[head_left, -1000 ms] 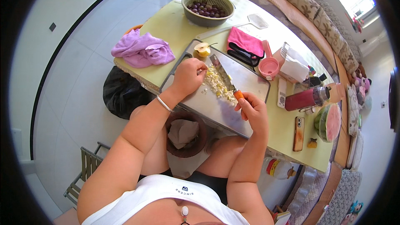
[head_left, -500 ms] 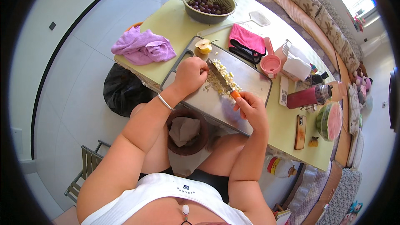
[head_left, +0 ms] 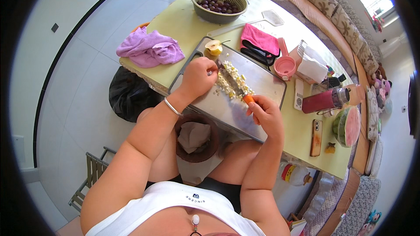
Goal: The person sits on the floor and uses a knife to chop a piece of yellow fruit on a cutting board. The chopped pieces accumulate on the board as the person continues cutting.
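My right hand (head_left: 267, 113) grips the orange handle of a knife (head_left: 249, 98). Its blade lies across finely chopped pale fruit (head_left: 238, 78) on a metal cutting board (head_left: 236, 116). My left hand (head_left: 200, 76) is closed beside the blade's far end, its fingers curled inward. Whether it pinches the blade tip or something else is hidden. Bits of fruit lie along both sides of the blade. A halved yellow pear (head_left: 213, 47), cut face up with its stem, sits at the board's far left corner.
A colander (head_left: 221, 16) of dark round fruit stands at the back. Around the board are a purple cloth (head_left: 151, 49), a pink cloth (head_left: 259, 40), a pink lid (head_left: 285, 66), a bottle (head_left: 323, 101), a phone (head_left: 316, 137) and cut watermelon (head_left: 347, 126). Below sits a bin (head_left: 197, 155).
The blade has turned more edge-on, and more chopped fruit shows on its near side. Both hands stay almost in place, the right one shifted very slightly.
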Demonstrator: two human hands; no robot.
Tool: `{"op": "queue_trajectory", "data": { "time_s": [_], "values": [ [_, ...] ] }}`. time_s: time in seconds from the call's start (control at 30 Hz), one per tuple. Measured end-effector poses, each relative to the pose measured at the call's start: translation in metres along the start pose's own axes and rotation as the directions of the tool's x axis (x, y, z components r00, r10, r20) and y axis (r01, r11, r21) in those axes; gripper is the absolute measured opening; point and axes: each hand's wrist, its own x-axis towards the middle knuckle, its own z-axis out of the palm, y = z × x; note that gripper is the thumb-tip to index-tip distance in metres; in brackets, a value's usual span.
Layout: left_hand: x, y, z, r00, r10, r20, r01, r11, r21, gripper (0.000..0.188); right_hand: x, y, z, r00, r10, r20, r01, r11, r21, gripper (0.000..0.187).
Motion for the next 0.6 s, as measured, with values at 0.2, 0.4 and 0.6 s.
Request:
{"op": "queue_trajectory", "data": {
  "time_s": [0.2, 0.4, 0.6],
  "values": [
    [0.004, -0.002, -0.004, 0.995, -0.07, -0.074, 0.064, 0.995, -0.077, 0.007, 0.0, 0.001, 0.001, 0.998, -0.059, 0.011, 0.06, 0.997, -0.045, 0.024],
    [0.004, -0.003, -0.002, 0.977, -0.176, -0.117, 0.147, 0.964, -0.222, 0.007, 0.004, 0.01, 0.002, 0.999, -0.029, 0.026, 0.031, 0.996, -0.083, 0.024],
    [0.007, -0.003, -0.005, 0.959, -0.227, -0.171, 0.162, 0.931, -0.327, 0.007, 0.001, 0.002, 0.001, 0.999, -0.042, 0.014, 0.043, 0.995, -0.086, 0.022]
  ]
}}
